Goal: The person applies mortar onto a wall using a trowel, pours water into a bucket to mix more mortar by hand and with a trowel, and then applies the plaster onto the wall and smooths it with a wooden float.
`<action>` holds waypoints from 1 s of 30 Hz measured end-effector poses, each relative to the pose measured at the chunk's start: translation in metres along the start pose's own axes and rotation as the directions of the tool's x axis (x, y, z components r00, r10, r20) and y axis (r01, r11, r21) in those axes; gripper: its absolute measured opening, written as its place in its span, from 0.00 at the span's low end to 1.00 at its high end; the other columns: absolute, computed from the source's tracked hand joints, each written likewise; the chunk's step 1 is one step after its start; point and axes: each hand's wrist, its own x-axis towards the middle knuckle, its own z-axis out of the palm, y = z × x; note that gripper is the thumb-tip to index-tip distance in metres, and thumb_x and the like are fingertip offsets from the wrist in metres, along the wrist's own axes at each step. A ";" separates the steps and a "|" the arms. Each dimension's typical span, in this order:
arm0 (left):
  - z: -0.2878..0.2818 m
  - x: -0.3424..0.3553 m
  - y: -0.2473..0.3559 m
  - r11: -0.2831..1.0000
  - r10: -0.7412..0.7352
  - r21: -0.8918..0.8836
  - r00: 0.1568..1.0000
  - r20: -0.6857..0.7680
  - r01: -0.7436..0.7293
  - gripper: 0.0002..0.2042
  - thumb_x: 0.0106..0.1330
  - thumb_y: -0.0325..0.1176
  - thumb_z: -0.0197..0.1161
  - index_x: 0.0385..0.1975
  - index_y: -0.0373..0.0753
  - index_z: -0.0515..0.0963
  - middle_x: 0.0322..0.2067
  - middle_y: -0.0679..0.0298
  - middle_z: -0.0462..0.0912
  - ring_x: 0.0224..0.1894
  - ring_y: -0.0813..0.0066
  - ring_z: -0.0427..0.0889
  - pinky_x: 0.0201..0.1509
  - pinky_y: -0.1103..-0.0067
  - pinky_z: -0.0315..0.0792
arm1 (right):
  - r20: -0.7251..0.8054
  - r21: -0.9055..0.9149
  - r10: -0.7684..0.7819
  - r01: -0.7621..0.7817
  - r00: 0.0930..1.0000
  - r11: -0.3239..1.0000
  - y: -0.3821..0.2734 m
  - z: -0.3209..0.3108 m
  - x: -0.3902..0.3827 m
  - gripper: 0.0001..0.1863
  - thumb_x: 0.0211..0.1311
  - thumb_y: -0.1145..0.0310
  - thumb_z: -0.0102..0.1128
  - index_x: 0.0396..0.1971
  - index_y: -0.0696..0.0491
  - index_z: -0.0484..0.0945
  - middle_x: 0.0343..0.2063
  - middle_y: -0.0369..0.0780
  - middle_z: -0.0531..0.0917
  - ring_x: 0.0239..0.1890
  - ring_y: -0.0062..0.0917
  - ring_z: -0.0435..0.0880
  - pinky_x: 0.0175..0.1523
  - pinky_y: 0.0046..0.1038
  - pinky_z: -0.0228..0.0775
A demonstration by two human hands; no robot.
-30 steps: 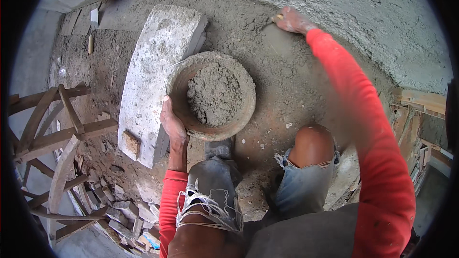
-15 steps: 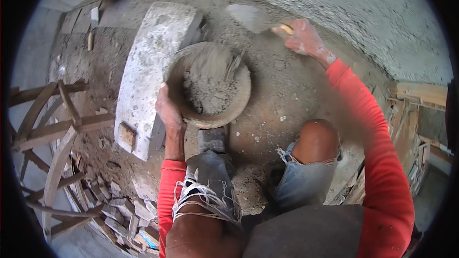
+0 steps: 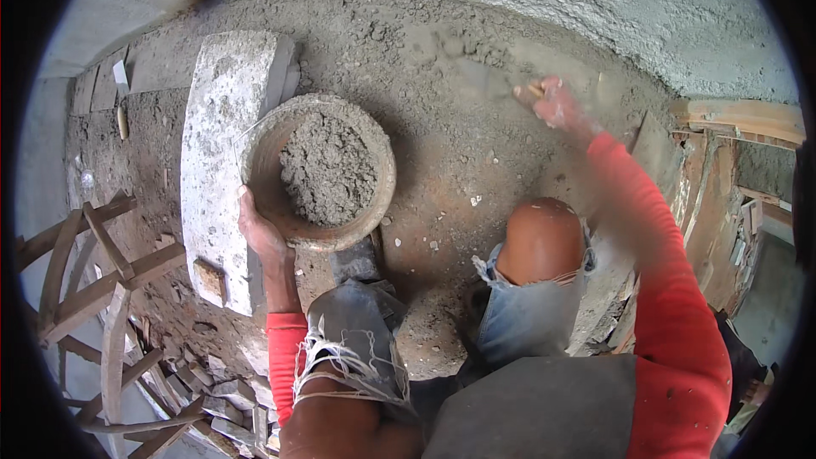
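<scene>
In left hand (image 3: 263,228), mortar bowl (image 3: 269,173)

The streaked load of mortar (image 3: 327,168) that was blurring over the far half of the bowl (image 3: 384,172) half a second ago has settled into the heap inside it. The right grip (image 3: 557,106) has moved farther out to the right of the bowl and less far beyond it than a second ago. The trowel (image 3: 486,79) has also swung away from the bowl, its blurred blade now farther to the bowl's right than half a second ago.
</scene>
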 end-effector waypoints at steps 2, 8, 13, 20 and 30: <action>-0.001 -0.001 -0.001 0.998 -0.059 -0.024 0.998 0.014 0.059 0.24 0.86 0.43 0.54 0.66 0.26 0.78 0.62 0.54 0.83 0.62 0.64 0.82 0.72 0.69 0.72 | 0.147 -0.180 -0.216 0.241 0.965 0.954 0.008 0.001 -0.002 0.20 0.76 0.48 0.66 0.35 0.51 0.86 0.20 0.37 0.78 0.26 0.23 0.79 0.32 0.38 0.73; -0.007 0.003 -0.007 0.998 0.005 0.064 0.998 -0.056 -0.002 0.25 0.86 0.44 0.56 0.67 0.27 0.78 0.63 0.54 0.83 0.63 0.65 0.82 0.72 0.70 0.72 | 0.029 -0.269 -0.345 0.339 0.938 0.901 0.001 -0.027 0.052 0.31 0.74 0.39 0.60 0.40 0.58 0.86 0.42 0.54 0.89 0.46 0.51 0.88 0.51 0.48 0.79; -0.009 0.005 -0.009 0.999 -0.038 0.033 0.999 -0.019 0.039 0.25 0.86 0.44 0.56 0.67 0.27 0.77 0.64 0.56 0.82 0.64 0.66 0.81 0.73 0.70 0.70 | -0.044 -0.401 -0.236 0.199 0.971 0.894 -0.034 -0.059 0.126 0.33 0.72 0.38 0.62 0.44 0.59 0.86 0.49 0.58 0.87 0.53 0.53 0.86 0.58 0.48 0.79; -0.005 -0.001 -0.005 0.999 0.028 0.016 1.000 0.009 -0.028 0.24 0.86 0.43 0.54 0.67 0.27 0.77 0.64 0.56 0.82 0.64 0.65 0.81 0.73 0.70 0.71 | -0.184 -0.516 -0.309 0.176 0.933 0.838 -0.059 -0.061 0.122 0.27 0.67 0.47 0.65 0.40 0.61 0.86 0.40 0.57 0.89 0.46 0.54 0.88 0.51 0.49 0.81; 0.017 -0.004 0.002 1.000 0.025 0.007 0.991 -0.134 -0.024 0.20 0.83 0.39 0.63 0.61 0.27 0.83 0.57 0.63 0.87 0.59 0.75 0.81 0.71 0.76 0.69 | -0.105 -0.434 -0.628 0.532 0.771 0.727 -0.204 -0.042 -0.029 0.23 0.77 0.49 0.61 0.51 0.53 0.90 0.29 0.49 0.88 0.33 0.43 0.89 0.43 0.46 0.83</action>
